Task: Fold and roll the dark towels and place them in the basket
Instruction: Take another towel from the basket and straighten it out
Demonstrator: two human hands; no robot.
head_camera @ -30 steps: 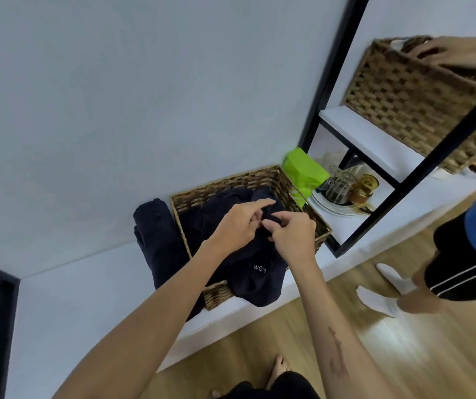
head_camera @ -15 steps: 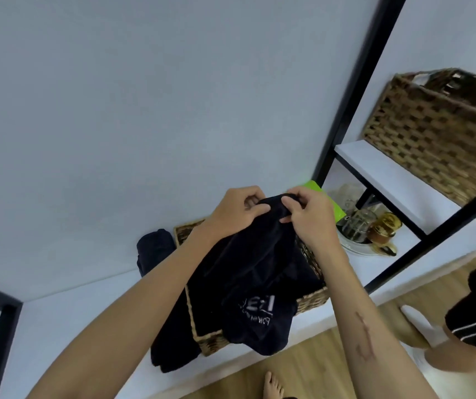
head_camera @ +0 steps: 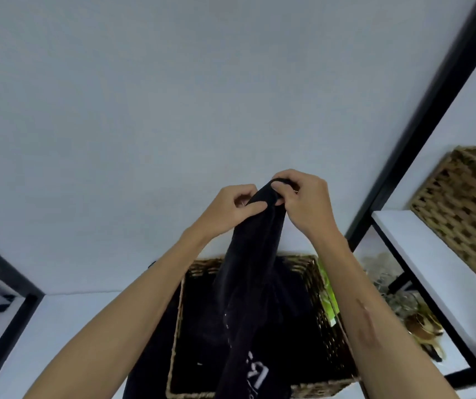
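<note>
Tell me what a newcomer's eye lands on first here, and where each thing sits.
First, the dark towel, held up at mid-frame: the left hand and right hand pinch its top edge close together, and it hangs down over the wicker basket on the white shelf. A second wicker basket sits on a higher shelf at the right.

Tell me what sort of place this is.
Probably a room in a home, at a storage shelf against a plain wall. A black-framed shelf unit with white boards carries two wicker baskets, the near basket holding dark towels, and glassware sits on the shelf beside it.
</note>
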